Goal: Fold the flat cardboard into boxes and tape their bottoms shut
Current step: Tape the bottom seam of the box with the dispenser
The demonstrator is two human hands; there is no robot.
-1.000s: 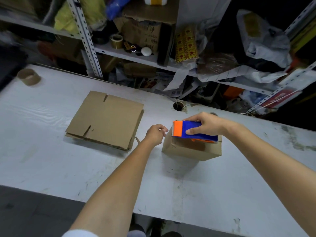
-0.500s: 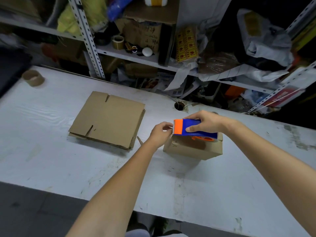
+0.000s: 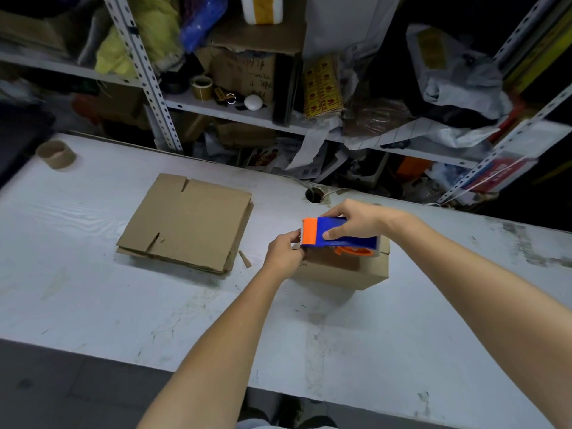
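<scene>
A small folded cardboard box [image 3: 343,270] stands on the white table [image 3: 93,289] right of centre. Just above it my right hand [image 3: 356,219] grips a blue and orange tape dispenser [image 3: 334,235] from the top. My left hand [image 3: 283,252] is at the dispenser's orange toothed end, its fingertips pinching there; the tape itself is too thin to make out. A stack of flat cardboard [image 3: 185,221] lies to the left of the box.
An empty cardboard tape core [image 3: 56,154] sits at the table's far left. A cable hole [image 3: 313,194] is behind the box. A small cardboard scrap [image 3: 244,259] lies beside the flat stack. Cluttered metal shelves [image 3: 148,75] run along the table's back edge.
My left hand has moved right from beside the box up to the dispenser's orange end. My right hand and the dispenser have stayed over the box.
</scene>
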